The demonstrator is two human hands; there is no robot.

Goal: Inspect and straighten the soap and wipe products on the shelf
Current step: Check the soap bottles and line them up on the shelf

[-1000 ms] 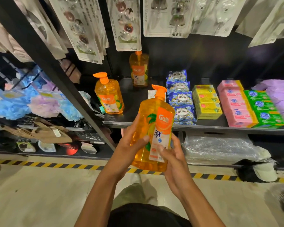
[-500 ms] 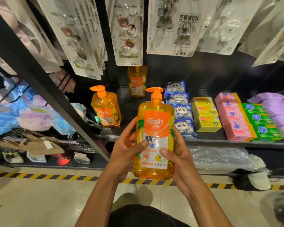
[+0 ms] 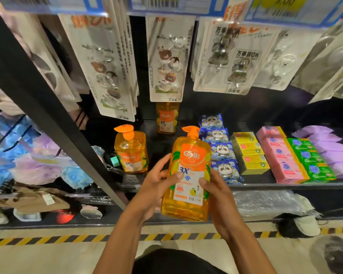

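Both hands, left and right, wrap the bottle; I'd keep the label forward and set it on the shelf just beyond the fingertips.

This is looking like a shop aisle. Above the fingers, price labels are running overhead and carded hooks are hanging in rows. Just right of the fingers, identical wipe packs and soap boxes are sitting in neat files. Left of them, shelf bottles matching the held soap bottle are standing. Below, striped floor tape is running across.
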